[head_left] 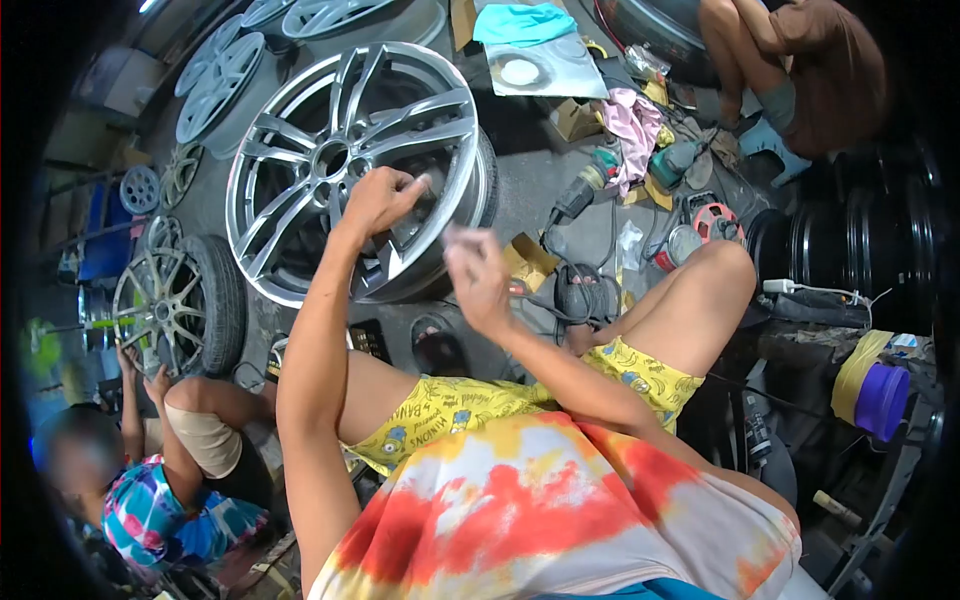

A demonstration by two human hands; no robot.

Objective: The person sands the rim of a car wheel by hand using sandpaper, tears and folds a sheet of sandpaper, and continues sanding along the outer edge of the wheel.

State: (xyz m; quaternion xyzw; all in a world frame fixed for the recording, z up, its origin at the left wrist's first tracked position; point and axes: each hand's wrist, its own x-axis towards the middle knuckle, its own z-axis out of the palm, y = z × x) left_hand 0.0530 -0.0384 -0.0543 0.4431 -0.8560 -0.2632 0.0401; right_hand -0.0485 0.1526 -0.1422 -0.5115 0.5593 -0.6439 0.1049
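A silver alloy wheel rim [290,215] with paired spokes lies tilted before me, on top of another wheel part. Over its lower spokes, near the hub, is my left hand [382,203], its fingers curled and its thumb toward the right. What it holds, if anything, is hidden. My right hand [480,280] is just off the rim's lower right edge, slightly blurred, with fingers bent together. A greyish patch shows at its fingertips, too unclear to name. I cannot tell whether either hand touches the rim.
Power tools [580,190], a pink cloth [632,135] and a cardboard box [528,262] lie at right. A co-worker [185,500] handles a spoked wheel [160,310] at left. Another person [825,75] sits at upper right. More rims [220,85] stand at upper left. Cables cross the floor.
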